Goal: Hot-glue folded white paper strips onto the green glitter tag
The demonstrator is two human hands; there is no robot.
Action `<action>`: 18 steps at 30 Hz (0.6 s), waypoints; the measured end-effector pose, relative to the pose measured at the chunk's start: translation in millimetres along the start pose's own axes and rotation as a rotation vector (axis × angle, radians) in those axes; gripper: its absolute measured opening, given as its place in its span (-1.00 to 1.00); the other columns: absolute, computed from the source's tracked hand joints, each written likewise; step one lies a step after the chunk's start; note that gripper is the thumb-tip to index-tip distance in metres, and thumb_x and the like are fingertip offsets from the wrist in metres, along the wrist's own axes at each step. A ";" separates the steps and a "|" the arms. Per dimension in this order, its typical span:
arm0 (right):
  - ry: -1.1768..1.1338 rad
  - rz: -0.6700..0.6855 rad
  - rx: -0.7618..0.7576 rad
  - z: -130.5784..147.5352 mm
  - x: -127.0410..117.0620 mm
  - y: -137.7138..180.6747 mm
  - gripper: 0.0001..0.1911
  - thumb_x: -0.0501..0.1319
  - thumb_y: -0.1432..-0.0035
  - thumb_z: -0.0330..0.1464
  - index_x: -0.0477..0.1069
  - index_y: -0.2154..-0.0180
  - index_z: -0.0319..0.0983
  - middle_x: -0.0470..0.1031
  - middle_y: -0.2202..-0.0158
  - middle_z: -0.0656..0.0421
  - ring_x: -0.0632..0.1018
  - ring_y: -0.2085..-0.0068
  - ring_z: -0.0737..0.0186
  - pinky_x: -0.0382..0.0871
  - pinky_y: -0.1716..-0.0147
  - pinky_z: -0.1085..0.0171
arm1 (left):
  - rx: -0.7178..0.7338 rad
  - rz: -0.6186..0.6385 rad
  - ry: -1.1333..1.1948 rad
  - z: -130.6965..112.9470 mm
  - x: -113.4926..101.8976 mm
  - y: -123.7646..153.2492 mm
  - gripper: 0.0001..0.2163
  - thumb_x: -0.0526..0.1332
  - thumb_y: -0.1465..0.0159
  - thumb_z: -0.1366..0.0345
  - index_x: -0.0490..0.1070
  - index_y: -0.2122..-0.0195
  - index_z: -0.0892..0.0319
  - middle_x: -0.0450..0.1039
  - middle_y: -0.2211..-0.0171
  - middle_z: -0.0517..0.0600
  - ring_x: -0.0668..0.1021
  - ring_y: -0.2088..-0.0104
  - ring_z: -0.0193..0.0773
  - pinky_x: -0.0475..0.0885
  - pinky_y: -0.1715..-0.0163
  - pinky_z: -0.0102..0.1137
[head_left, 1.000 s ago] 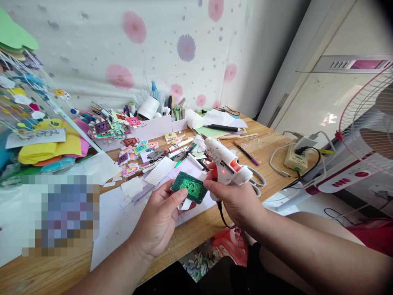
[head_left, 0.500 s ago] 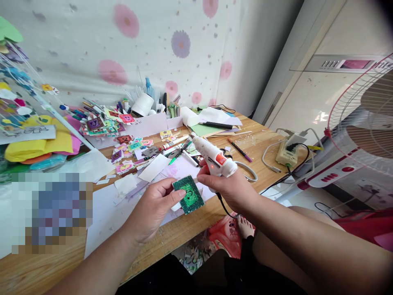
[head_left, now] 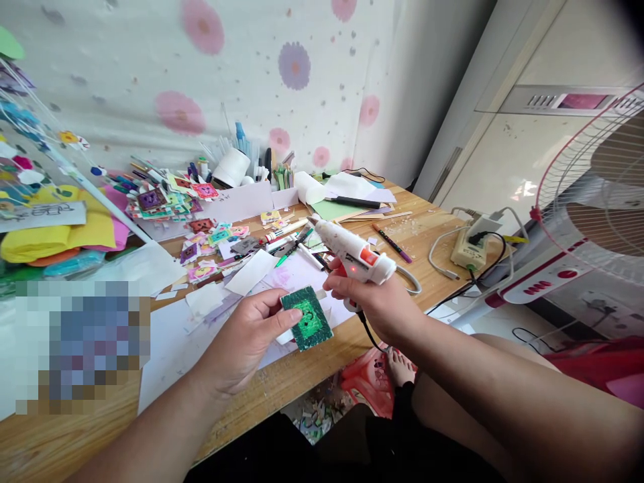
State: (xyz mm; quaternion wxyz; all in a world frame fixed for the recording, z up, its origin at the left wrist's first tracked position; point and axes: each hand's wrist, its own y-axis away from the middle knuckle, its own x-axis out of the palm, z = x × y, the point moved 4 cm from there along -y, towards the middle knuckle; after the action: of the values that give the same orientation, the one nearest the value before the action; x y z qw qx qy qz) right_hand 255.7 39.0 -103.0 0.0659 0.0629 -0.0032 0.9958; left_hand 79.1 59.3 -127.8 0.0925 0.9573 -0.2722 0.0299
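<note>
My left hand (head_left: 241,339) pinches a small green glitter square (head_left: 306,317) by its left edge, thumb on top, holding it just above the wooden table (head_left: 302,376). My right hand (head_left: 375,302) is wrapped round the handle of a white hot-glue gun (head_left: 352,253) with an orange trigger and a lit red lamp. The gun's nozzle points up and to the left, away from the square. A black cord hangs from the gun's base below the table edge.
Small coloured paper squares (head_left: 211,235), pens and white paper scraps (head_left: 251,272) litter the table. A white box with tools (head_left: 246,194) stands at the back. A power strip (head_left: 470,248) and a fan (head_left: 594,194) sit at right. Yellow felt sheets (head_left: 60,235) lie at left.
The view shifted left and down slightly. My right hand drew the glue gun back from the green square, which my left hand turned a little and keeps holding.
</note>
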 end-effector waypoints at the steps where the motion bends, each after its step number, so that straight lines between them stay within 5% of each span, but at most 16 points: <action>1: -0.017 -0.002 0.009 0.9 -2.7 -1.3 -0.75 0.36 0.14 -0.37 0.39 0.34 -0.21 0.48 0.43 0.19 0.45 0.44 0.27 0.23 0.49 0.27 | -0.007 0.003 0.006 -0.8 -0.3 0.0 -0.86 0.30 -0.16 0.23 0.47 0.33 0.19 0.45 0.38 -0.06 0.46 0.32 -0.27 0.36 0.26 -0.39; 11: 0.078 0.225 -0.001 8.3 -8.5 -3.6 -0.74 0.39 0.14 -0.39 0.41 0.33 -0.22 0.46 0.45 0.23 0.43 0.45 0.32 0.24 0.48 0.30 | -0.096 0.156 -0.189 -11.1 2.0 -3.6 -0.81 0.27 -0.15 0.18 0.45 0.33 0.21 0.39 0.41 -0.06 0.42 0.38 -0.28 0.30 0.36 -0.39; 18: 0.129 0.221 -0.004 18.3 -2.4 8.2 -0.73 0.35 0.24 -0.46 0.38 0.38 -0.24 0.42 0.50 0.26 0.38 0.49 0.36 0.22 0.53 0.33 | -0.029 0.216 -0.482 -41.5 16.7 1.9 -0.78 0.24 -0.15 0.16 0.40 0.47 0.23 0.27 0.52 -0.12 0.31 0.47 -0.34 0.21 0.46 -0.41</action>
State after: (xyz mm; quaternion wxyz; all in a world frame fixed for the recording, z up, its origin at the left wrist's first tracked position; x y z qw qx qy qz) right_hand 259.3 30.3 -85.1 -0.0438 -0.0020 -0.0076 0.9990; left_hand 92.0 57.2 -85.0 0.0350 0.9008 -0.3872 -0.1934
